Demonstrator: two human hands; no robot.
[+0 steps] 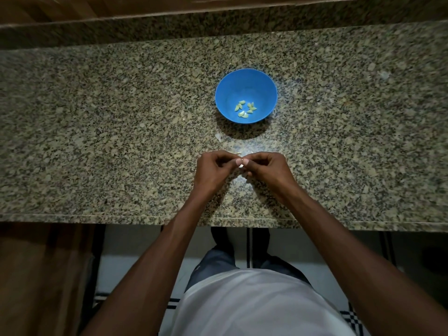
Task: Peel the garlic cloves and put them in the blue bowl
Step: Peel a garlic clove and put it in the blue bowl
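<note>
A blue bowl stands on the speckled granite counter, right of centre. Several peeled, pale yellow-green garlic cloves lie in its bottom. Below the bowl, my left hand and my right hand meet with curled fingers. Together they pinch one small white garlic clove between thumbs and fingertips, a little above the counter. Most of the clove is hidden by my thumbs.
Bits of papery garlic skin lie on the counter in front of the bowl, and another scrap at the far right. The counter's front edge runs just under my forearms. A raised granite ledge borders the back.
</note>
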